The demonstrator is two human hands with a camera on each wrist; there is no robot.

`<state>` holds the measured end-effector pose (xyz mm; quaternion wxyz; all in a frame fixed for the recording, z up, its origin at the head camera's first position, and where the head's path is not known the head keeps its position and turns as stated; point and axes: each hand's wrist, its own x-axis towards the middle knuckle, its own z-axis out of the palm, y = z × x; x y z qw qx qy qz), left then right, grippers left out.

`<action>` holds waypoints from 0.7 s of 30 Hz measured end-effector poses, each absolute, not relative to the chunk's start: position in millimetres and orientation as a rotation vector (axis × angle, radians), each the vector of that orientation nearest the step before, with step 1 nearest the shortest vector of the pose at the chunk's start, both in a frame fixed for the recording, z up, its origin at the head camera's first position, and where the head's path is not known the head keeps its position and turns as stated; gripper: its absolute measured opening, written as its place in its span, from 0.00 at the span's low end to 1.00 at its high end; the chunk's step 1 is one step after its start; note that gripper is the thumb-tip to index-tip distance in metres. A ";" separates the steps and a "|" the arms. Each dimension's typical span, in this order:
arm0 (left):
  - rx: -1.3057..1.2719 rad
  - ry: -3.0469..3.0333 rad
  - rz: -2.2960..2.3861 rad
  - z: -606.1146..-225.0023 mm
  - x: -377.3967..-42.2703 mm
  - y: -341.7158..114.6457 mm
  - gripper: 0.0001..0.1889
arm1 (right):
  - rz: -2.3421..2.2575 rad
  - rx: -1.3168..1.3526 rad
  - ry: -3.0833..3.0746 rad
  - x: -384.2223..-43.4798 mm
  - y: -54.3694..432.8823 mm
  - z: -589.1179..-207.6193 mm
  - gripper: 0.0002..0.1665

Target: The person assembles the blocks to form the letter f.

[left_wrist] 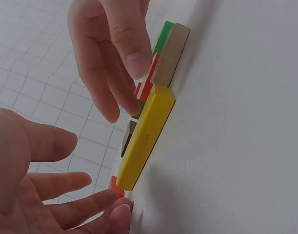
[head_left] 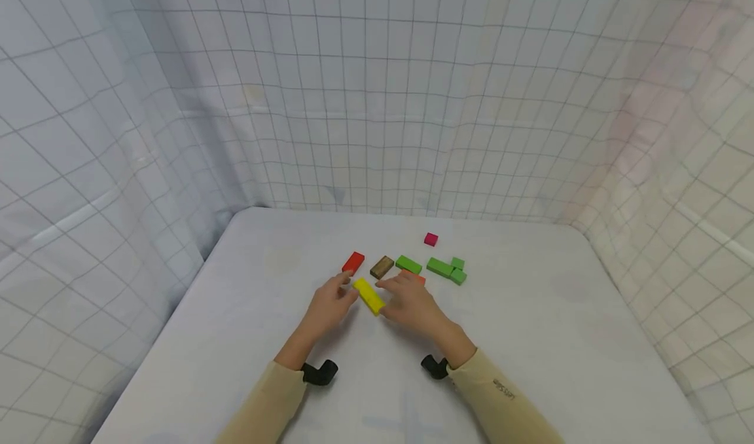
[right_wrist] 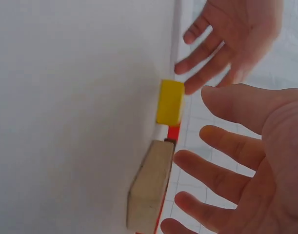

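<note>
A long yellow block [head_left: 369, 296] lies slantwise on the white table, between the two hands. My left hand [head_left: 327, 305] is on its left side, fingers apart and slightly bent, with nothing in them. On the other side, my right hand [head_left: 415, 305] hovers with spread, loosely bent fingers, also holding nothing. Close to the right hand is a plain wooden block [right_wrist: 149, 187], hidden under that hand in the head view. An orange block [head_left: 419, 277] shows partly beyond the right hand's fingers. Just past the left fingertips lies a red block [head_left: 353, 262].
Beyond the hands lie a brown block [head_left: 382, 266] and a green block [head_left: 408, 264]. Further right, a longer green block [head_left: 438, 267] is grouped with two small green cubes [head_left: 458, 276]. A pink cube [head_left: 431, 239] sits farther back. Grid-patterned curtains [head_left: 377, 103] surround the table.
</note>
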<state>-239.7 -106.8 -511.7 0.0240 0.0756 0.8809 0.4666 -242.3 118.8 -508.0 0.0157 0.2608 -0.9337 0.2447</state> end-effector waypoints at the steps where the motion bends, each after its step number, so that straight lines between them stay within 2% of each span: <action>1: 0.226 2.719 1.457 -513.2 -241.2 -106.9 0.26 | 0.721 0.819 -2.908 -242.1 117.1 -509.9 0.29; 9: 0.155 2.662 1.555 -522.0 -249.1 -113.5 0.21 | 0.652 0.846 -2.902 -237.9 107.9 -510.3 0.23; 21: 0.142 2.584 1.660 -525.2 -248.1 -110.0 0.18 | 0.617 0.776 -2.928 -234.3 105.0 -506.5 0.21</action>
